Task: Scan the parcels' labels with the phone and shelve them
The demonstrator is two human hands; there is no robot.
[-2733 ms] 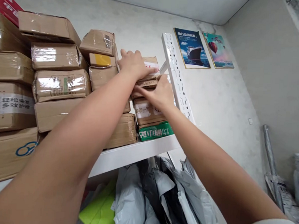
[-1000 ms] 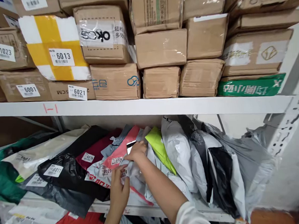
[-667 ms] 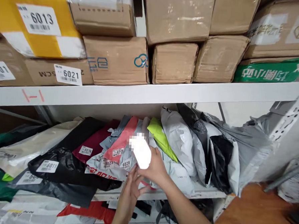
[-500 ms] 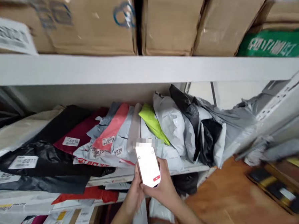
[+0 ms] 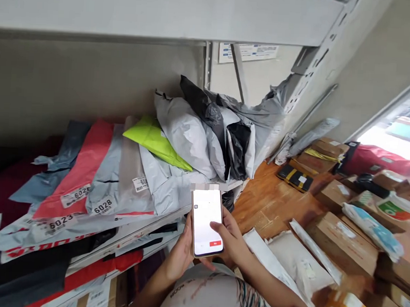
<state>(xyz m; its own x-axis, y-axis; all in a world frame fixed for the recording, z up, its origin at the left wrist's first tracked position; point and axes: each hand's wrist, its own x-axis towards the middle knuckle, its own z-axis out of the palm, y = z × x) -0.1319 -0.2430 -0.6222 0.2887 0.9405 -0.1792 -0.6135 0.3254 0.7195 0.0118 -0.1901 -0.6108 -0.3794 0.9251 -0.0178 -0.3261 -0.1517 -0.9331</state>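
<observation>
A smartphone (image 5: 206,233) with a bright, mostly white screen and a red button is held upright in front of my body. My left hand (image 5: 183,244) is wrapped round its left edge. My right hand (image 5: 233,235) grips the right edge, its thumb over the screen. Beyond the phone, soft mailing bags stand and lean on a shelf: a lime green bag (image 5: 157,142), a white bag (image 5: 188,136), a pink bag (image 5: 91,161) and grey ones, several with printed number labels such as 6028 (image 5: 103,205). Neither hand touches the bags.
A white metal shelf beam (image 5: 157,13) crosses above the bags, and a perforated upright (image 5: 308,76) stands at its right end. Cardboard boxes (image 5: 341,243) and flat parcels (image 5: 295,259) cover much of the wooden floor (image 5: 257,202) on the right. A lower shelf holds more bags.
My view has turned right and down, so the bags sit further left and the floor parcels show. The phone stays in both hands; my right thumb now lies over its screen.
</observation>
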